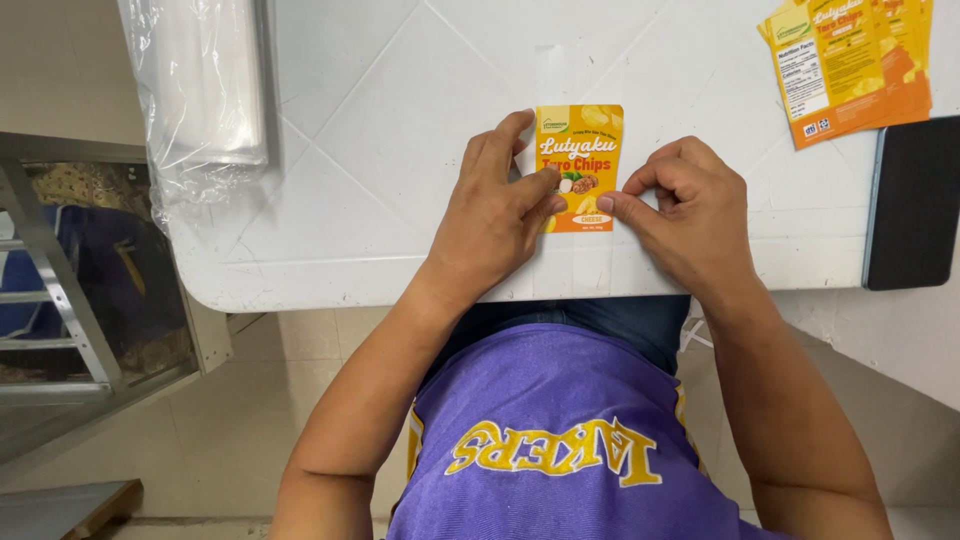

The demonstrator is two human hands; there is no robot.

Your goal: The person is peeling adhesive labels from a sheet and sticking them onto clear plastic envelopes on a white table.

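Both the left hand (492, 212) and right hand (683, 205) pinch the small orange-yellow printed label (580, 165) on the white table (380, 130); uneven pressing would probably crease it.

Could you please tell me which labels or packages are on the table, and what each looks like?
Label: table centre, under both hands; orange-yellow rectangle, snack picture.
Label stack: top right corner; fanned orange-yellow sheets with white panel.
Plastic bags: table's left edge; clear, glossy roll.

Bright even light, soft shadows, sharp
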